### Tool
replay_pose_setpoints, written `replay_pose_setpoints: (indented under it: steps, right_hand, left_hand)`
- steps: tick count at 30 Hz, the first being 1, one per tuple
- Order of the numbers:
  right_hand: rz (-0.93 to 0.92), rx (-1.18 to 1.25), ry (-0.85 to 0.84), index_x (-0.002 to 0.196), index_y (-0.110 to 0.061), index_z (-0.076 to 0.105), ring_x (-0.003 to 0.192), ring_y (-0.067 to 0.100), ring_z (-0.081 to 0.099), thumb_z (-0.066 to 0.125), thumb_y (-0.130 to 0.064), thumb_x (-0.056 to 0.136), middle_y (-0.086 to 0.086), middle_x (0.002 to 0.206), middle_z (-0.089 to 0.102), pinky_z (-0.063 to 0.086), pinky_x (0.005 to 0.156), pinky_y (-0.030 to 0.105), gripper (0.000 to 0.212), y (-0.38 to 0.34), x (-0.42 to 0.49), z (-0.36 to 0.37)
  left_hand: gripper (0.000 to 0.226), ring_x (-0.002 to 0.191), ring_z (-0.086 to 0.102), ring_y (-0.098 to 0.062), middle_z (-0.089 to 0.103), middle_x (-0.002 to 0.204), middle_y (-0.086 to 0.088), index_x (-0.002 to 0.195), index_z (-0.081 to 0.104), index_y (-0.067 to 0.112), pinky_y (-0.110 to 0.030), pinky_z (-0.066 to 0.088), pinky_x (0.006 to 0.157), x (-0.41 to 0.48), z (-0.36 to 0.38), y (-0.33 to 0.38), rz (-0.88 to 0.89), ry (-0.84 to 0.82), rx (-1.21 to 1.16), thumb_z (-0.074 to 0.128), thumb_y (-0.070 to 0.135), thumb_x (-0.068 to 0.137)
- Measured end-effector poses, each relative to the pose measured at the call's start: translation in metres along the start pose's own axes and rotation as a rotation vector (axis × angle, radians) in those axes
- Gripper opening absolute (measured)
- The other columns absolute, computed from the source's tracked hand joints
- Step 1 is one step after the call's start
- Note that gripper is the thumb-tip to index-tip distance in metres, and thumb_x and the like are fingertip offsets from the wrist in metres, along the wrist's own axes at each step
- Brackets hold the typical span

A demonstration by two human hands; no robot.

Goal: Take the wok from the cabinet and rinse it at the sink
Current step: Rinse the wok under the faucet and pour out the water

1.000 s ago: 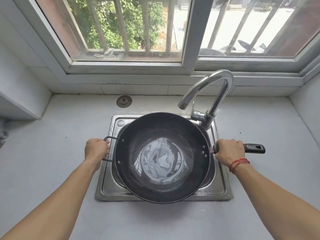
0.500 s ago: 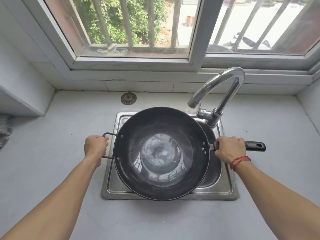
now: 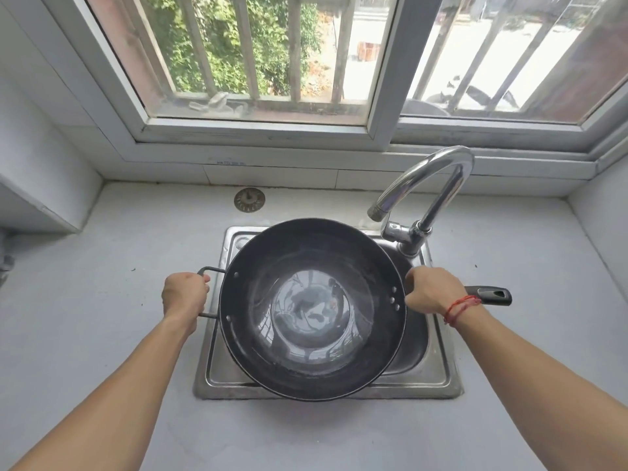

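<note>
Wok (image 3: 312,311) holding shallow water, above the sink (image 3: 438,379) — left hand (image 3: 185,295) grips the loop handle, right hand (image 3: 430,290) grips the long handle; faucet (image 3: 421,185) behind.

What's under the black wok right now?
The rectangular stainless steel sink: only its rim and a right-hand strip of basin show. The round black metal wok covers the rest, hiding any drain.

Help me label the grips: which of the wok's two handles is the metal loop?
The loop handle on the left side of the wok, gripped by the left hand; the right hand holds the other, a straight black handle pointing right.
</note>
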State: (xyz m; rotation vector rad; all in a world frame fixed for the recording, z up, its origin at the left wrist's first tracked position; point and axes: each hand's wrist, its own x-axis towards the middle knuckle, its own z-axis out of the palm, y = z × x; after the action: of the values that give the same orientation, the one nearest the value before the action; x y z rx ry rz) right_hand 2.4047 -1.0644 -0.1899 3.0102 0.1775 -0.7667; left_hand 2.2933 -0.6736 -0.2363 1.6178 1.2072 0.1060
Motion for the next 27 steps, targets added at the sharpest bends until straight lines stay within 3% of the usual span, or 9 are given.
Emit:
replay_pose_setpoints:
  steps: [3,6,8,12,16,18,20,23,27]
  right_hand:
    - [-0.009,0.122,0.139,0.101,-0.018,0.066,0.092,0.031,0.062,0.057,-0.023,0.076,0.009,0.099,0.069,0.048,0.073,0.031,0.027,-0.016,0.003,-0.011]
    - [-0.026,0.301,0.321,0.109,-0.018,0.068,0.099,0.036,0.063,0.052,-0.025,0.083,0.012,0.104,0.070,0.051,0.082,0.037,0.031,-0.035,0.011,-0.024]
    - [-0.019,0.419,0.414,0.109,-0.010,0.067,0.100,0.040,0.062,0.049,-0.024,0.089,0.017,0.107,0.070,0.050,0.086,0.041,0.030,-0.045,0.021,-0.035]
    - [0.084,0.487,0.442,0.099,0.003,0.059,0.099,0.046,0.059,0.046,-0.019,0.094,0.030,0.103,0.063,0.046,0.079,0.042,0.026,-0.059,0.044,-0.055]
    - [0.080,0.470,0.367,0.091,-0.002,0.059,0.094,0.042,0.060,0.046,-0.016,0.090,0.025,0.099,0.063,0.048,0.075,0.040,0.018,-0.063,0.065,-0.058]
    - [0.050,0.429,0.355,0.083,-0.007,0.052,0.083,0.037,0.056,0.044,-0.016,0.090,0.026,0.098,0.063,0.040,0.069,0.034,0.013,-0.061,0.076,-0.053]
    - [0.051,0.421,0.345,0.082,-0.009,0.050,0.076,0.031,0.048,0.044,-0.014,0.091,0.027,0.099,0.064,0.037,0.069,0.032,0.012,-0.060,0.080,-0.051]
    - [0.070,0.462,0.365,0.083,-0.005,0.056,0.082,0.038,0.056,0.045,-0.011,0.091,0.029,0.099,0.065,0.040,0.070,0.034,0.015,-0.063,0.076,-0.052]
    - [0.073,0.522,0.385,0.082,-0.002,0.059,0.089,0.042,0.062,0.048,-0.008,0.092,0.029,0.096,0.065,0.048,0.074,0.038,0.017,-0.065,0.074,-0.052]
  left_hand:
    - [0.019,0.097,0.061,-0.054,0.068,0.109,-0.031,0.082,0.067,0.003,-0.051,0.048,0.074,-0.005,0.000,0.004,0.006,0.021,0.031,0.050,0.003,0.092]
    - [0.021,0.102,0.060,-0.054,0.067,0.112,-0.031,0.078,0.065,0.007,-0.051,0.049,0.075,-0.008,-0.001,0.007,0.012,0.023,0.061,0.049,0.002,0.091]
    - [0.021,0.110,0.058,-0.054,0.067,0.113,-0.031,0.080,0.066,0.007,-0.059,0.051,0.084,-0.009,0.000,0.007,0.009,0.023,0.073,0.049,0.002,0.091]
    - [0.023,0.090,0.061,-0.048,0.067,0.111,-0.030,0.077,0.065,0.007,-0.045,0.045,0.072,-0.012,0.000,0.008,0.012,0.025,0.078,0.049,0.001,0.092]
    - [0.020,0.102,0.061,-0.052,0.068,0.110,-0.029,0.084,0.068,0.006,-0.056,0.051,0.082,-0.015,-0.002,0.011,-0.008,0.036,0.068,0.049,0.002,0.091]
    - [0.020,0.084,0.059,-0.041,0.068,0.108,-0.029,0.084,0.069,0.007,-0.054,0.050,0.078,-0.015,-0.003,0.012,-0.013,0.032,0.053,0.049,0.003,0.090]
    - [0.022,0.079,0.051,-0.030,0.069,0.106,-0.027,0.084,0.070,0.008,-0.045,0.045,0.073,-0.014,-0.003,0.011,-0.027,0.022,0.040,0.049,0.002,0.088]
    - [0.024,0.078,0.049,-0.029,0.068,0.096,-0.027,0.090,0.072,0.002,-0.035,0.036,0.073,-0.016,-0.003,0.012,-0.049,0.010,0.020,0.048,0.002,0.089]
    - [0.025,0.077,0.052,-0.032,0.070,0.106,-0.026,0.080,0.067,0.010,-0.037,0.040,0.071,-0.018,-0.002,0.014,-0.033,0.017,0.043,0.047,0.000,0.090]
